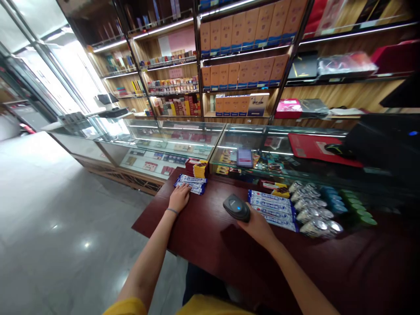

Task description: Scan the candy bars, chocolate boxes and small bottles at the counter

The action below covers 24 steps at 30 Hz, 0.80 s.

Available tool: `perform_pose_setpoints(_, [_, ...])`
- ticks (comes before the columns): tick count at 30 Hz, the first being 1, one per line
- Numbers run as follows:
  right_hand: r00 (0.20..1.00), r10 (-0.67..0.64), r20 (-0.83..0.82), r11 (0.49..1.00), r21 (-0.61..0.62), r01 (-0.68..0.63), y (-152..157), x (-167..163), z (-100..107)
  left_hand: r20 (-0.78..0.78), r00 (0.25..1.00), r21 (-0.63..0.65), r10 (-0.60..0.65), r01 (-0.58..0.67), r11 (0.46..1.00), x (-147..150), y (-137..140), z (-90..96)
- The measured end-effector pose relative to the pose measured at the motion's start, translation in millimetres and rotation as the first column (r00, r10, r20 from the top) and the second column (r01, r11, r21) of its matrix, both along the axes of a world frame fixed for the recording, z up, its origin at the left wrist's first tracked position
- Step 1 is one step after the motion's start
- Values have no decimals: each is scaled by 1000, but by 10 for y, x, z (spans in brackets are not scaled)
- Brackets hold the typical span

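Note:
My right hand [255, 224] is wrapped round a black handheld barcode scanner [236, 207] with a small blue light on top, held above the dark red table [203, 227]. My left hand [180, 197] lies with its fingers stretched over a small pile of blue-and-white wrapped packets [193, 183] at the table's far left. Right behind that pile stands a stack of red-and-yellow boxes [197, 167]. A row of similar blue-and-white packets [274, 210] lies flat to the right of the scanner. Whether my left fingers grip a packet or only rest on it is hard to see.
Silver-topped cans [315, 210], blue packs [333, 199] and green packs [357, 206] stand at the right. Behind the table runs a glass display counter [177, 135] with a red mouse mat [315, 146] and a mouse [337, 150]. A dark monitor [383, 144] stands at far right.

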State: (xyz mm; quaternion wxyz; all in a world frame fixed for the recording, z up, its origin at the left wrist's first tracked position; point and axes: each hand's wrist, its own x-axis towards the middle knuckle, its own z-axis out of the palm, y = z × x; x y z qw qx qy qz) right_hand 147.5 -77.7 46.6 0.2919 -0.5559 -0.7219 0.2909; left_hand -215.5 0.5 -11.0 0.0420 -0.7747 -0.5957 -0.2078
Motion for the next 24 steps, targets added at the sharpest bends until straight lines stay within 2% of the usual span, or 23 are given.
perform_pose_setpoints(8, [999,32,40,999,-7,-32,-4,-134,-37,5,1000,-3,5,-5,1000,31,-12,0])
perform_pose_setpoints(16, [1000,12,-2,1000,28,-12,-115,90,77,7,999,82,-39,38,996,44,-2,-5])
perform_pose_setpoints(20, [998,8,-64,999,52,-5,-230,341,143,46,996,147,-80,72,987,391,-51,35])
perform_pose_setpoints(24, [993,-42,-110,988,144,58,-357,632,172,60,976,180,-209,196,964,1062,-161,92])
